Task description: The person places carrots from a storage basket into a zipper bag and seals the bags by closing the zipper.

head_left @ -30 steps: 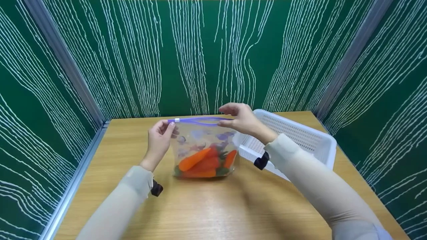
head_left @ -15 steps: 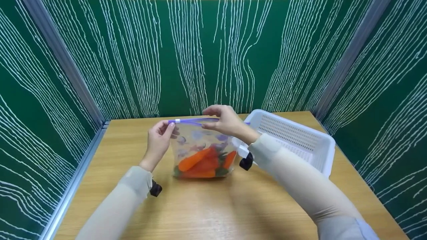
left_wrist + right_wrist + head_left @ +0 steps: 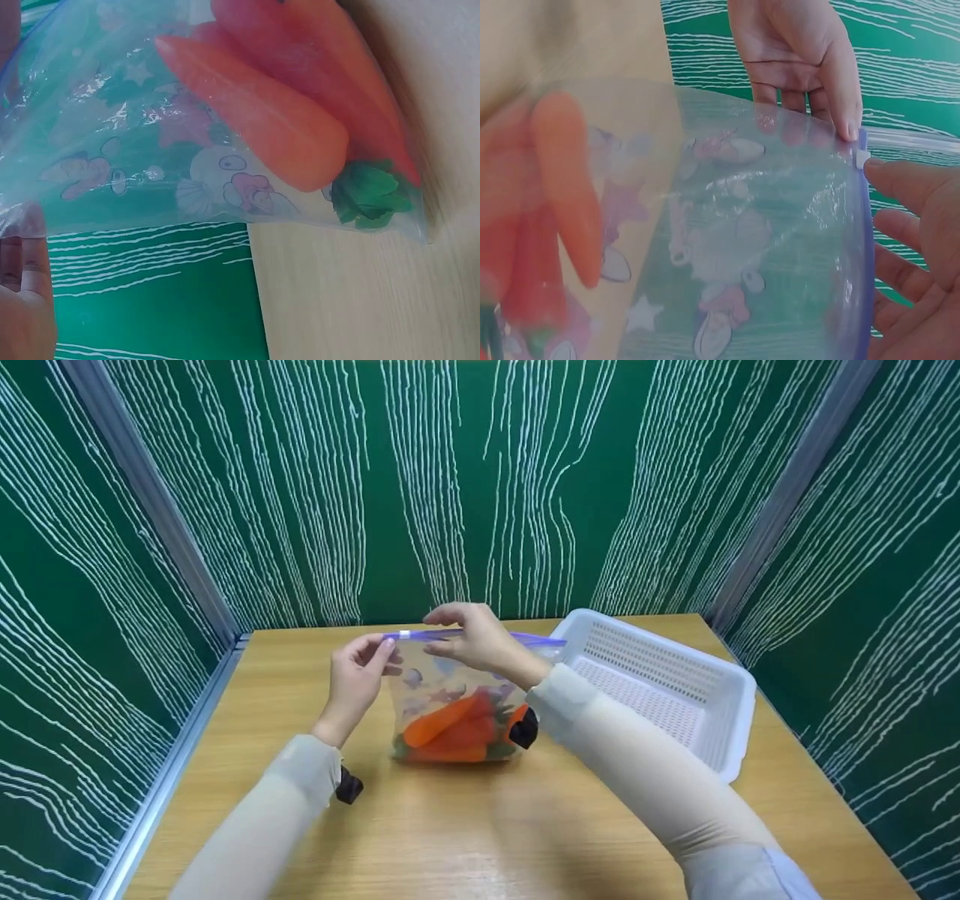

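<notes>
A clear slider zip bag printed with small sea figures stands upright on the table. Orange carrots with green tops fill its lower part. My left hand pinches the bag's top left corner between thumb and fingers, beside the white slider on the purple zip. Over the middle of the zip is my right hand, thumb on the near side and fingers spread on the far side. In the right wrist view its thumb tip comes close to the slider, and the zip's right part runs behind the hand in the head view.
A white perforated plastic basket stands at the right, set at an angle, with nothing in it. Green panels with white wavy lines enclose the wooden table at the back and sides.
My right hand has moved left along the zip from the bag's right end towards the slider. The left hand stays at the corner, and the bag keeps its place.
</notes>
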The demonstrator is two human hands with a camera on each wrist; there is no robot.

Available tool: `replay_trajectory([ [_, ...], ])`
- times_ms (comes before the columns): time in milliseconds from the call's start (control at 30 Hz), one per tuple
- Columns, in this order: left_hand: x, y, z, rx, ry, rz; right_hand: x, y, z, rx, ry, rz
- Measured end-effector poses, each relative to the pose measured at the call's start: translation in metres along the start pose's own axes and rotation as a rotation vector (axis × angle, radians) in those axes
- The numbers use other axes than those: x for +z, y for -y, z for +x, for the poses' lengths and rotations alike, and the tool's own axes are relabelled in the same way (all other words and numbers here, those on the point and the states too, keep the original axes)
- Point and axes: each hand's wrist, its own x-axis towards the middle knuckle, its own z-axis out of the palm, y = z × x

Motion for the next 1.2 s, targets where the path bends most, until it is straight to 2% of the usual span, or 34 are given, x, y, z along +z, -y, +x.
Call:
replay_trajectory([
  [233,-0.002,0.001,-0.001,-0.011,0.001,-0.013,0.012,0.002,0.009,-0.031,-0.006,-0.003],
  [667,-0.001,0.001,0.000,0.030,0.003,-0.026,0.025,0.010,0.016,-0.048,-0.017,-0.034],
  [900,0.002,0.003,-0.001,0.026,-0.001,-0.021,0.029,0.010,0.017,-0.108,-0.046,-0.112],
  [1200,0.002,0.002,-0.002,0.012,0.006,-0.010,0.029,0.012,0.015,-0.111,-0.045,-0.192],
])
